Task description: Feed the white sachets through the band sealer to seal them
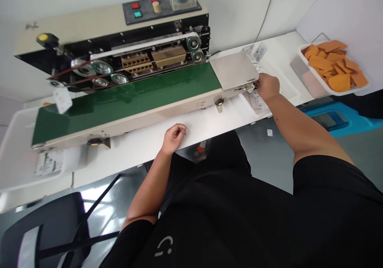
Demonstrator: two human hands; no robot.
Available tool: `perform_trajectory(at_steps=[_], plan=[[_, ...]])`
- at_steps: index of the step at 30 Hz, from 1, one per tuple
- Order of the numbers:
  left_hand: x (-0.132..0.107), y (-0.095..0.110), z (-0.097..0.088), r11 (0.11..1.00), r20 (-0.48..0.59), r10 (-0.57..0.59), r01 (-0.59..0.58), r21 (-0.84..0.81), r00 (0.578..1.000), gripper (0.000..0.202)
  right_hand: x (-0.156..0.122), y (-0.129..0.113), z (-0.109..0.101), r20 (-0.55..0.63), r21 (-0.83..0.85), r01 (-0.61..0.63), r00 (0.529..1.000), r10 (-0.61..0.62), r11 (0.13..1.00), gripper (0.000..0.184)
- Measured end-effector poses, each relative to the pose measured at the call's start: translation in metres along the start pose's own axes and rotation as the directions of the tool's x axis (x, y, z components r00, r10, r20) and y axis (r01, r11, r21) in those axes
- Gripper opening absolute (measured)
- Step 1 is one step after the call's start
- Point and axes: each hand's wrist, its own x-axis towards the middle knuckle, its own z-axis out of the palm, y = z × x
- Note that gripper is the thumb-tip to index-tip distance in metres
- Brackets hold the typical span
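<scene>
Cream metal belt machine (137,90) with a long green conveyor runs along the white worktop (197,120), its flat silvery metal plate (235,70) at the right end. That plate's right corner stands against the person's right hand (268,86), whose fingertips are hidden there beside a small dark knob (255,86); I cannot tell whether they pinch anything. Below that hand, a white plastic tray (289,86) and some printed white packets (256,101) are partly covered. The lower-left dark chair (54,224) is cut off, and print on the packets is too small to read.

Right arm reaches outward, slightly bent, wrist low at the plate. Left hand (173,137) lies at the worktop's front edge, fingers curled loosely inward; whether their tips meet the thumb is unclear.

Toward the worktop's left end, a translucent white bin (13,152) holds more packets, and a white tag (62,100) stands tilted at the conveyor's left end. Near the worktop's right end sits a white tub (318,82) heaped with flat orange pieces (338,62). Beyond the front edge, a bright blue plastic stool (344,116) stands on the grey floor (272,156); a pale wall (239,12) rises behind.
</scene>
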Motion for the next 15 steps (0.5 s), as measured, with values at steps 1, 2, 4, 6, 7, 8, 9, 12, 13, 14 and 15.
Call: perform_trajectory(at_steps=[1, 2, 4, 6, 7, 8, 9, 12, 13, 14, 15], plan=[[0.000, 0.000, 0.000, 1.000, 0.000, 0.001, -0.001, 0.006, 1.000, 0.019, -0.005, 0.004, -0.003, -0.035, 0.035, 0.007, 0.999, -0.006, 0.999, 0.039], [0.000, 0.000, 0.001, 1.000, 0.000, 0.003, -0.003, 0.012, 1.000, 0.019, -0.010, 0.007, -0.006, -0.070, 0.070, 0.007, 0.998, -0.002, 0.997, 0.043], [0.000, 0.000, 0.001, 1.000, 0.001, 0.008, -0.008, 0.020, 1.000, 0.018, -0.019, 0.013, -0.010, -0.122, 0.120, -0.026, 0.992, 0.041, 0.992, 0.047], [-0.001, -0.001, 0.002, 1.000, 0.007, 0.013, -0.013, 0.027, 1.000, 0.018, -0.026, 0.018, -0.012, -0.131, 0.128, -0.069, 0.988, 0.086, 0.989, 0.047], [-0.001, -0.001, 0.002, 0.999, 0.009, 0.015, -0.015, 0.030, 1.000, 0.018, -0.029, 0.020, -0.012, -0.126, 0.118, -0.090, 0.986, 0.105, 0.989, 0.046], [-0.001, -0.001, 0.002, 0.999, 0.008, 0.016, -0.017, 0.032, 1.000, 0.018, -0.031, 0.023, -0.013, -0.119, 0.104, -0.105, 0.986, 0.117, 0.989, 0.045], [-0.001, -0.001, 0.002, 0.999, 0.006, 0.017, -0.018, 0.033, 1.000, 0.018, -0.033, 0.025, -0.014, -0.113, 0.090, -0.108, 0.987, 0.118, 0.990, 0.045], [-0.003, 0.001, 0.002, 0.999, -0.002, 0.017, -0.017, 0.039, 1.000, 0.017, -0.034, 0.034, -0.015, -0.140, 0.063, -0.093, 0.985, 0.101, 0.994, 0.042], [-0.003, 0.002, 0.002, 0.999, -0.003, 0.017, -0.017, 0.046, 1.000, 0.017, -0.034, 0.037, -0.015, -0.163, 0.057, -0.106, 0.980, 0.114, 0.993, 0.041], [-0.004, 0.002, 0.002, 0.998, -0.004, 0.017, -0.017, 0.054, 1.000, 0.017, -0.033, 0.041, -0.014, -0.190, 0.055, -0.133, 0.972, 0.141, 0.990, 0.039], [-0.004, 0.003, 0.003, 0.998, -0.004, 0.018, -0.017, 0.063, 1.000, 0.018, -0.031, 0.045, -0.012, -0.221, 0.062, -0.176, 0.957, 0.186, 0.982, 0.039]])
